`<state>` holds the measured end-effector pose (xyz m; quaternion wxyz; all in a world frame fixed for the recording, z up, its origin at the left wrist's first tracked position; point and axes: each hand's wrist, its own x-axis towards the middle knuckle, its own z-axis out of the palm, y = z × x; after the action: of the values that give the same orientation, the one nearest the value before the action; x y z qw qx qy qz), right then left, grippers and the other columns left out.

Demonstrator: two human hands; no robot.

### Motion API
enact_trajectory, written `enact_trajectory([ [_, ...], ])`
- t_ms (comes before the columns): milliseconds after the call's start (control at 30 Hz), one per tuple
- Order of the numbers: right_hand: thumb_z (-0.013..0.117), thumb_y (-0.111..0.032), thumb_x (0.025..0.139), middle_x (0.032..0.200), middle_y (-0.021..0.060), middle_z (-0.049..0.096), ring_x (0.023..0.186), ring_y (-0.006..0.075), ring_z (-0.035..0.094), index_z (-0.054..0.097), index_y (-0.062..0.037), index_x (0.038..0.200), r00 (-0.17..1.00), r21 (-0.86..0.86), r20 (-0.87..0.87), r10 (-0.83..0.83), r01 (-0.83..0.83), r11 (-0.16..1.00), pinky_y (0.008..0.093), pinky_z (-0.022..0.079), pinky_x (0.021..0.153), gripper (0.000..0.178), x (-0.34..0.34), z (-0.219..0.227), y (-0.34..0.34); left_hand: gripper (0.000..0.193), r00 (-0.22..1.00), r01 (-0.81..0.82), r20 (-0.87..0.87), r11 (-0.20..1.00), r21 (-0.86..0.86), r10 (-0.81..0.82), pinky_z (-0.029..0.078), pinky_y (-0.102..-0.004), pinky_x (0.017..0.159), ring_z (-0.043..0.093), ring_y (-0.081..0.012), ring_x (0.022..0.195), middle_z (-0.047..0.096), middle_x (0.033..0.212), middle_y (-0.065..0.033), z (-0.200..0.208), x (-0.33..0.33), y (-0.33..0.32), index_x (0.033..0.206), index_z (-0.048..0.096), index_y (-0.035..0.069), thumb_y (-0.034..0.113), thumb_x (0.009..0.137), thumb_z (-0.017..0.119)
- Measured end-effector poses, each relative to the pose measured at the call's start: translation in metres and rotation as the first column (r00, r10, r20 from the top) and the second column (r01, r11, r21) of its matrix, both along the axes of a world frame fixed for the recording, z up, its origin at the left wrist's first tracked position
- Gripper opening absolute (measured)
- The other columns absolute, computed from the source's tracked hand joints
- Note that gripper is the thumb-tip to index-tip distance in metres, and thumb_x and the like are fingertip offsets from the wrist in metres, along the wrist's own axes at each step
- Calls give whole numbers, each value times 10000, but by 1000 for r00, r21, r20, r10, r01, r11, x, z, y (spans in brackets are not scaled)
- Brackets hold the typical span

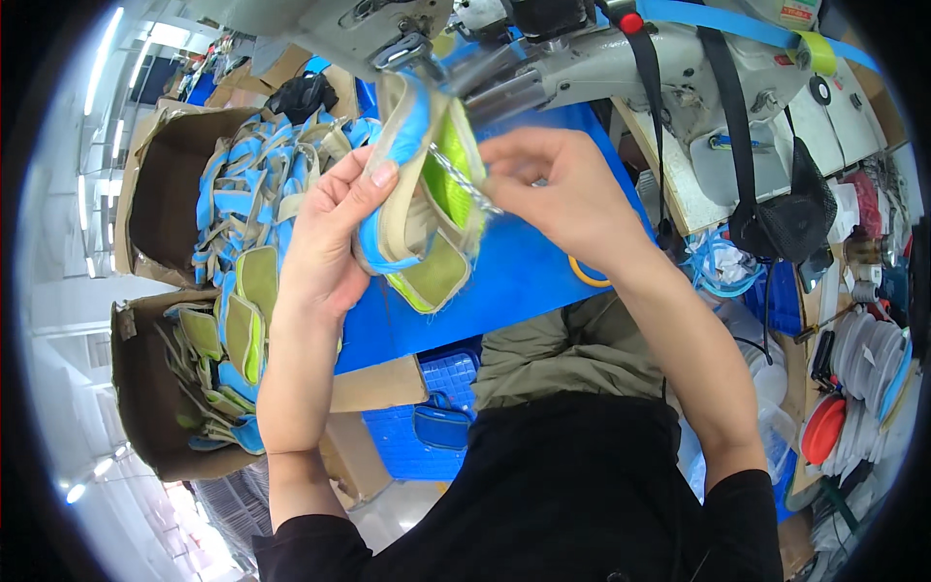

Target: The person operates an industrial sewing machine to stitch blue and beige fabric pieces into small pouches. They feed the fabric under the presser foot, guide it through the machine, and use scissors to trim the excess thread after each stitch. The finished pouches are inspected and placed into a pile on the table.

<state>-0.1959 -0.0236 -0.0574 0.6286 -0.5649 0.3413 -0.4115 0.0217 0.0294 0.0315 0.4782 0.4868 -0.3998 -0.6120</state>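
Observation:
My left hand [341, 209] is closed on a sewn fabric piece [398, 218], a loop of beige and bright blue bands with lime-green lining and an olive flap at its lower end. The piece is held up over the blue table, just below the sewing machine head [402, 53]. At its right side, my right hand [562, 189] is closed with thumb and fingers pinched by a slim shiny metal tool [456, 173]. That tool slants across the lime lining; blur hides its exact kind.
A blue tabletop [514, 276] lies under my hands, with yellow scissor handles [589, 272] at its edge. Blue and beige strap pieces [247, 184] pile up on the left, beside two cardboard boxes [145, 388]. Black straps [732, 126] hang from the machine arm [630, 73].

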Motion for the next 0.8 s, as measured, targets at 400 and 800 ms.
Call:
enact_trajectory([
  [400, 653, -102, 807, 860, 99, 743, 738, 131, 679, 731, 9, 1059, 996, -15, 83, -36, 37, 999, 302, 529, 682, 285, 2, -15, -9, 325, 994, -7, 109, 998, -66, 14, 577, -237, 783, 705, -93, 880, 730, 1060, -74, 14, 17, -6, 1222, 607, -14, 167, 970, 704],
  [800, 804, -107, 872, 862, 22, 707, 710, 47, 580, 711, 1, 1076, 943, 74, 332, -31, 6, 997, 214, 481, 645, 249, -8, 0, 25, 264, 992, 37, 115, 995, 94, -47, 579, -245, 754, 715, -103, 865, 745, 1043, -78, -4, -8, 9, 1153, 665, 2, 174, 960, 720],
])
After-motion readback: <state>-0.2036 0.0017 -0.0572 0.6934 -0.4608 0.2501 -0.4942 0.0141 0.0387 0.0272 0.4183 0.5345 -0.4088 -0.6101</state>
